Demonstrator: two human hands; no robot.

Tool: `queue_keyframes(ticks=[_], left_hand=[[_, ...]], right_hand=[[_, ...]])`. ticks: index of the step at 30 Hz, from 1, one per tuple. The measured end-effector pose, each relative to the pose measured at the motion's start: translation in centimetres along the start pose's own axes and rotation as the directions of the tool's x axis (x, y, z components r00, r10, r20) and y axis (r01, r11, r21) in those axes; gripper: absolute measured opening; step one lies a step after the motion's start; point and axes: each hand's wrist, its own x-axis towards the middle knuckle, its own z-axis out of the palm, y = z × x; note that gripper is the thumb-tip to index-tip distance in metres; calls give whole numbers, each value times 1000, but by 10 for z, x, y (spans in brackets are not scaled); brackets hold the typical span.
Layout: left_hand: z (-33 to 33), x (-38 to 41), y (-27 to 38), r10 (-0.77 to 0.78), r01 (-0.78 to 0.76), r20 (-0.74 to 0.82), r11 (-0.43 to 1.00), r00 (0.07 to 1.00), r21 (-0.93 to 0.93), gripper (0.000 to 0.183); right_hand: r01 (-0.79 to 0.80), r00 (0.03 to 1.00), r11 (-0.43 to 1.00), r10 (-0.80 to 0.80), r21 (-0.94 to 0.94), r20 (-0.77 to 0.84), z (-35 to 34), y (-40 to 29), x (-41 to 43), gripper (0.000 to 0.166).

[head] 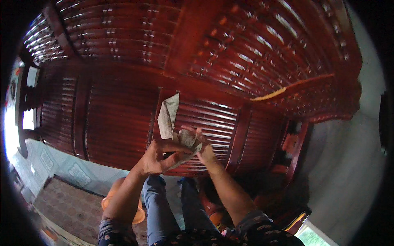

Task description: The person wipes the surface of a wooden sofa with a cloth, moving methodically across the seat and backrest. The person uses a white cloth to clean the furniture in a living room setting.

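Observation:
A light grey-beige cloth [167, 118] is bunched between my two hands, over the slatted seat of a dark red wooden bench [120, 123]. One end of the cloth stretches away from me across the seat. My left hand [163, 155] grips the near part of it between thumb and fingers. Close beside it on the right, my right hand [203, 147] holds the bunched part; its fingers are slightly blurred and partly hidden by the cloth.
The bench's slatted backrest [123, 33] rises beyond the seat, with a carved armrest [298, 144] at the right. An orange plastic basin [138, 215] lies partly hidden behind my left forearm. A low table with a brown patterned top [70, 209] stands on the tiled floor [77, 173] at lower left.

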Motion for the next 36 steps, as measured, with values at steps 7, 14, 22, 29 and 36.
queue_keyframes(ticks=[7,14,22,29,36], left_hand=[[1,65,9,154,-25,-134,741,979,671,31],[1,48,-93,-360,429,-495,903,791,29,24],[11,15,-155,-574,672,-353,590,739,447,29],[18,44,-160,-320,538,-432,474,843,697,24],[40,89,-205,-143,392,-367,425,919,816,22]], right_hand=[[-311,941,600,88,737,326,-70,48,-8,66],[-255,892,759,-54,-599,-448,-134,-40,-11,70],[-263,642,71,-732,-962,-230,-167,-4,38,39],[-149,595,-99,-804,-984,-9,-101,3,79,56],[-260,738,76,-627,-963,-249,-116,-1,109,35]])
